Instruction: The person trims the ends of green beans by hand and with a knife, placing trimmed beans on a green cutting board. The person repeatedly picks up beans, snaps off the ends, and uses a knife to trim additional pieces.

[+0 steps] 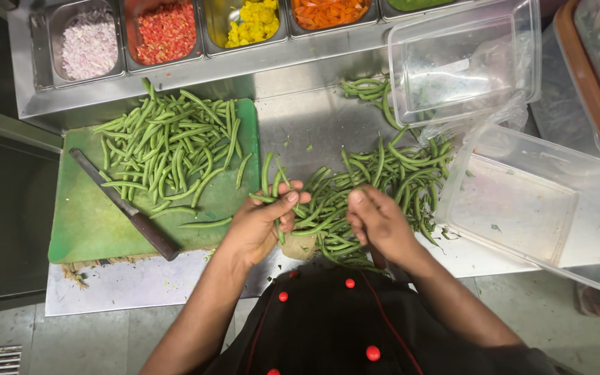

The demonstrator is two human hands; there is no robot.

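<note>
While the left hand (262,226) pinched a few green beans (272,198) and the right hand (376,222) curled over the loose pile (383,180), we judged the knife (125,206) at nine o'clock a snag risk.

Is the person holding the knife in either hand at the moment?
No, the knife lies on the green cutting board, while the left hand and right hand handle green beans.
</note>
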